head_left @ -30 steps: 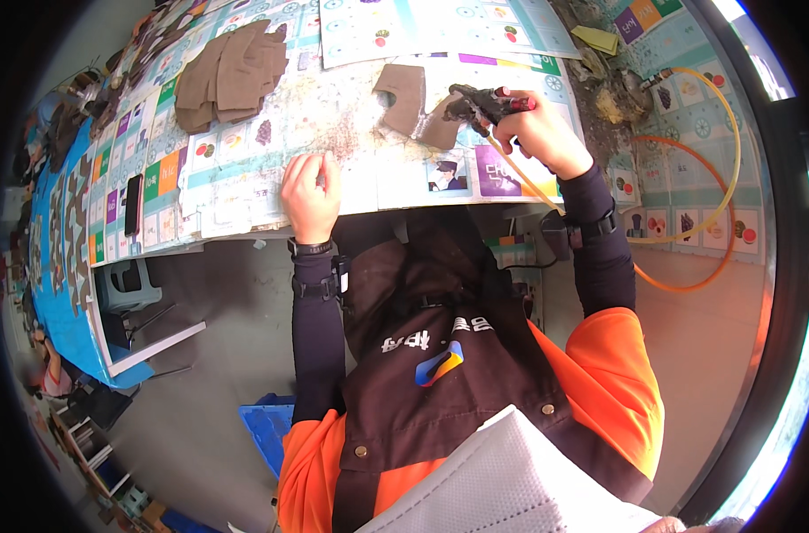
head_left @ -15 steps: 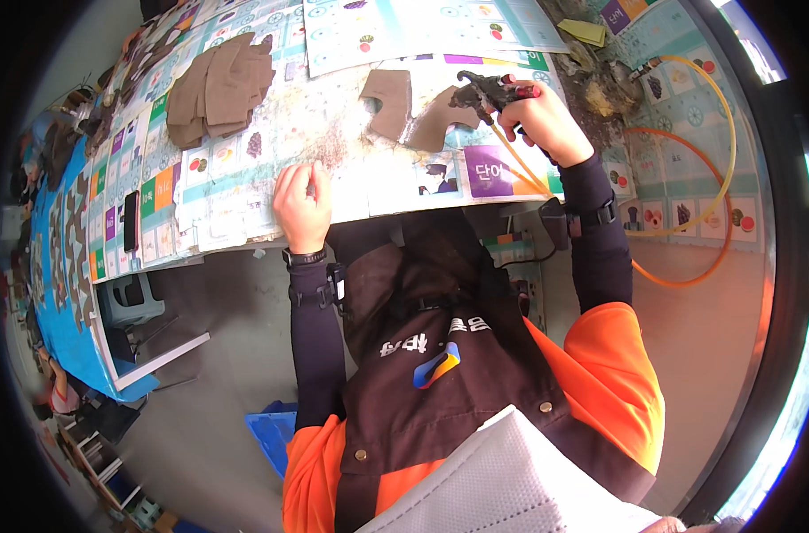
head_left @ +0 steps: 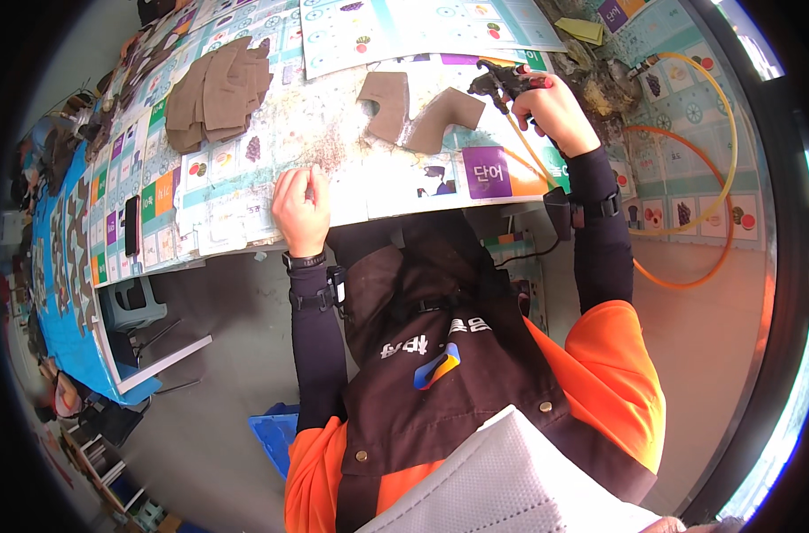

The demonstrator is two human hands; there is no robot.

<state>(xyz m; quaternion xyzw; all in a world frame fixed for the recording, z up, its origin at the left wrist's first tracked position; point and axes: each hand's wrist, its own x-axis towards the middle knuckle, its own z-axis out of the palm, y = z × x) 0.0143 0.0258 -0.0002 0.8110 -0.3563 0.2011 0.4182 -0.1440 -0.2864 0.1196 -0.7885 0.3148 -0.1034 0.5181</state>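
Note:
My right hand (head_left: 557, 111) is wrapped round a black spray gun (head_left: 502, 82) with red knobs, held over the right part of the table. Thin hoses trail from the gun toward the table's near edge. Just left of its nozzle lies a brown cut piece (head_left: 422, 111), roughly V-shaped, flat on the table. My left hand (head_left: 301, 209) rests as a loose fist at the table's near edge, and nothing shows in its fingers. Farther left, a stack of brown pieces (head_left: 218, 93) is fanned out.
Printed sheets cover the table (head_left: 369, 191). A phone (head_left: 131, 225) lies near its left edge. Yellow and orange hoses (head_left: 729, 160) loop at the right. Beneath the table are a grey stool (head_left: 136, 302) and a blue bin (head_left: 275, 435). A blue-covered table (head_left: 62, 306) stands at far left.
My right hand has moved the spray gun a little right and up, away from the brown V-shaped piece, whose right end is now uncovered. My left hand stays almost in place.

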